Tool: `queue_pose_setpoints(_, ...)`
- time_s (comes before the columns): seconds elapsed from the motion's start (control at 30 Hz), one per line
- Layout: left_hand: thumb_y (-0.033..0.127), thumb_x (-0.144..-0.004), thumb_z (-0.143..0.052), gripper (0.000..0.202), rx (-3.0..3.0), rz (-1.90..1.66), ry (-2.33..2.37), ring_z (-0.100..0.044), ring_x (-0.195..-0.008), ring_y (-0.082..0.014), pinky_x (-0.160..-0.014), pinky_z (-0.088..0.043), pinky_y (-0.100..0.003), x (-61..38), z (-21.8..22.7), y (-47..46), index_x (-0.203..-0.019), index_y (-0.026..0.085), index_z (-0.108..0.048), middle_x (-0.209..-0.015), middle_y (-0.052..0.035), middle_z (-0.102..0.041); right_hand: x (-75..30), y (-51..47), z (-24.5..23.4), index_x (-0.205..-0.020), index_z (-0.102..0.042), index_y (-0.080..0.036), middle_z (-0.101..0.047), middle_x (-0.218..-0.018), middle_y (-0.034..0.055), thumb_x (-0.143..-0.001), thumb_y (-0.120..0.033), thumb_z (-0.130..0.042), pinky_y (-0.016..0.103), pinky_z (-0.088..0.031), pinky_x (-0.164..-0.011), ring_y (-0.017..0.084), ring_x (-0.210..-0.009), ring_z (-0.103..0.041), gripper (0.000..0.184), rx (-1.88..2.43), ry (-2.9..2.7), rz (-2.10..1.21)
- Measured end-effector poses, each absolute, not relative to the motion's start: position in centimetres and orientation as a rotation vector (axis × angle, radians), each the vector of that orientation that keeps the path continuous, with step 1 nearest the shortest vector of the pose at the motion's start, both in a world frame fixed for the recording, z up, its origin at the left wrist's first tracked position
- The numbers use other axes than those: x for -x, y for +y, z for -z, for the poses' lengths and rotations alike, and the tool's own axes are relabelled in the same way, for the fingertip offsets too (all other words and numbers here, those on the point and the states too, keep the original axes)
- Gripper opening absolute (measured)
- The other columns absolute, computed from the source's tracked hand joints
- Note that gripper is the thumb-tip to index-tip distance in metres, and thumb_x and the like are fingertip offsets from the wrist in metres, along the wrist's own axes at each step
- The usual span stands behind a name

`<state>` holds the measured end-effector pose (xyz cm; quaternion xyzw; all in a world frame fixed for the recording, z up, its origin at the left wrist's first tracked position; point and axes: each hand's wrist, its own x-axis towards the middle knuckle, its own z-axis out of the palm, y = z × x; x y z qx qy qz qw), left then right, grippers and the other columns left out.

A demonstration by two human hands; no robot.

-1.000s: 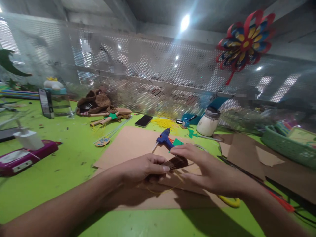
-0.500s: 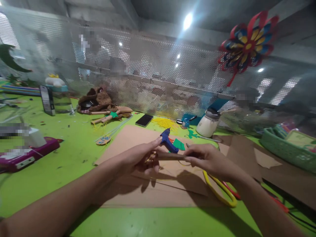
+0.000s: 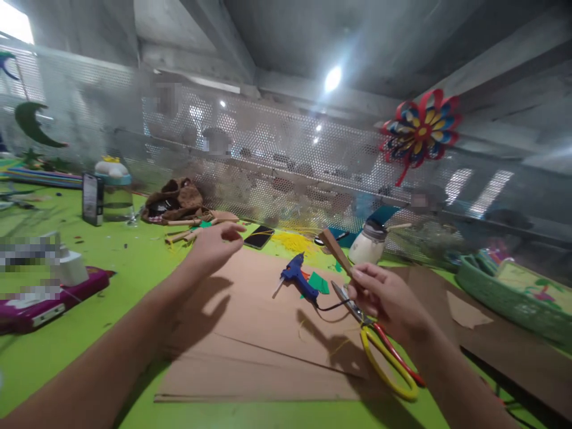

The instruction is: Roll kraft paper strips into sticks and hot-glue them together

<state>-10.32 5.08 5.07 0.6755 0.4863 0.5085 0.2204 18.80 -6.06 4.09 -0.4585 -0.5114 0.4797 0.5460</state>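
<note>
My right hand (image 3: 386, 298) is closed on a narrow brown cardboard strip (image 3: 336, 251), which points up and to the left above the table. My left hand (image 3: 215, 244) is raised over the far left part of the brown cardboard sheets (image 3: 250, 333), its fingers loosely curled with nothing in them. A blue glue gun (image 3: 298, 281) lies on the cardboard between the hands, beside green paper scraps (image 3: 320, 282). Scissors with yellow and red handles (image 3: 384, 357) lie just under my right hand.
On the green table: a black phone (image 3: 259, 236), yellow shreds (image 3: 292, 241), a white jar (image 3: 370, 243), a brown cloth heap (image 3: 175, 201), a magenta case (image 3: 49, 298) at left, a green basket (image 3: 513, 289) at right. A perforated metal screen with a paper flower (image 3: 420, 132) stands behind.
My left hand has let go of the strip and moved up and to the left. My right hand has lifted the strip and tilted it upright. The camera has tilted up.
</note>
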Motion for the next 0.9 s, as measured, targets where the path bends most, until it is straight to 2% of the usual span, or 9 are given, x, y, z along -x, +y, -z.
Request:
queue_pose_setpoints(0.07, 0.015, -0.053, -0.059, 0.029, -1.585, -1.643, 1.167, -0.058, -0.076, -0.0181, -0.065, -0.041, -0.026, 11.4, -5.8, 5.5, -0.081, 0.018, -0.067, -0.077, -0.0028, -0.065, -17.9, -6.4, -4.1, -0.076, -0.052, -0.016, -0.06, -0.056, -0.0006, -0.081, -0.034, -0.062, 0.016, -0.013, -0.035, 0.001, -0.035, -0.033, 0.021, 1.053, -1.165, -1.172)
queue_pose_setpoints(0.2, 0.012, -0.055, -0.053, 0.022, -1.022, -2.056, 0.947, -0.055, -0.069, -0.013, -0.058, -0.041, -0.022, 12.6, -6.7, 5.5, -0.075, 0.018, -0.06, -0.073, 0.0003, -0.059, -16.0, -6.5, -3.8, -0.076, -0.05, -0.016, -0.061, -0.054, -0.0007, -0.081, -0.033, -0.061, 0.017, -0.012, -0.034, 0.002, -0.033, -0.033, 0.021, 1.04, -1.103, -1.21)
queue_pose_setpoints(0.27, 0.014, -0.057, -0.052, 0.018, -0.993, -2.075, 0.891, -0.054, -0.065, -0.0107, -0.056, -0.041, -0.021, 12.2, -6.7, 5.0, -0.074, 0.018, -0.057, -0.07, 0.0019, -0.057, -15.3, -6.4, -3.5, -0.075, -0.049, -0.016, -0.06, -0.054, -0.001, -0.08, -0.033, -0.062, 0.017, -0.013, -0.034, 0.002, -0.032, -0.033, 0.022, 1.037, -1.073, -1.22)
queue_pose_setpoints(0.43, 0.021, -0.058, -0.058, 0.014, -1.133, -1.698, 0.77, -0.056, -0.057, -0.0125, -0.048, -0.038, -0.02, 9.3, -5.8, 3.6, -0.069, 0.012, -0.06, -0.061, -0.0029, -0.06, -14.7, -6.4, -3.1, -0.076, -0.05, -0.016, -0.061, -0.054, -0.0007, -0.078, -0.032, -0.063, 0.017, -0.014, -0.034, 0.002, -0.032, -0.034, 0.021, 1.034, -1.029, -1.233)
queue_pose_setpoints(0.63, 0.023, -0.064, -0.06, 0.012, -1.297, -1.58, 0.77, -0.057, -0.061, -0.011, -0.053, -0.039, -0.019, 10.4, -4.9, 5.3, -0.072, 0.015, -0.062, -0.065, -0.0015, -0.062, -14.7, -7.2, -3.5, -0.076, -0.05, -0.015, -0.059, -0.054, -0.0006, -0.078, -0.032, -0.064, 0.016, -0.011, -0.033, 0.001, -0.032, -0.032, 0.022, 1.079, -1.053, -1.195)
queue_pose_setpoints(0.7, 0.026, -0.068, -0.059, 0.013, -1.406, -1.338, 0.853, -0.057, -0.062, -0.0109, -0.053, -0.039, -0.019, 11.0, -4.8, 5.5, -0.073, 0.014, -0.063, -0.067, -0.0027, -0.064, -14.6, -7.5, -3.8, -0.078, -0.05, -0.016, -0.059, -0.054, -0.0011, -0.078, -0.033, -0.064, 0.016, -0.01, -0.033, 0.001, -0.032, -0.031, 0.022, 1.084, -1.07, -1.187)
queue_pose_setpoints(0.8, 0.027, -0.068, -0.064, 0.017, -1.522, -1.018, 0.816, -0.059, -0.062, -0.0152, -0.051, -0.04, -0.022, 10.3, -4.9, 3.9, -0.065, 0.01, -0.066, -0.067, -0.0093, -0.066, -14.4, -8.2, -4.5, -0.079, -0.05, -0.017, -0.059, -0.054, -0.0013, -0.078, -0.033, -0.064, 0.015, -0.013, -0.034, 0.001, -0.033, -0.03, 0.022, 1.076, -1.096, -1.167)
queue_pose_setpoints(0.83, 0.028, -0.069, -0.064, 0.019, -1.57, -0.879, 0.747, -0.061, -0.066, -0.0175, -0.054, -0.042, -0.025, 9.5, -4.9, 2.9, -0.067, 0.01, -0.067, -0.071, -0.0116, -0.067, -14.4, -8.4, -4.7, -0.079, -0.05, -0.017, -0.059, -0.053, -0.0013, -0.078, -0.034, -0.064, 0.015, -0.013, -0.034, 0.001, -0.034, -0.03, 0.022, 1.074, -1.102, -1.158)
queue_pose_setpoints(0.9, 0.035, -0.08, -0.054, 0.027, -1.682, -0.543, 0.471, -0.062, -0.083, -0.0202, -0.065, -0.046, -0.029, 7.5, -4.6, 0.8, -0.085, 0.013, -0.07, -0.091, -0.0134, -0.068, -14.1, -8.8, -4.9, -0.079, -0.051, -0.017, -0.059, -0.053, -0.0011, -0.079, -0.035, -0.063, 0.015, -0.014, -0.034, 0.002, -0.033, -0.03, 0.022, 1.076, -1.11, -1.143)
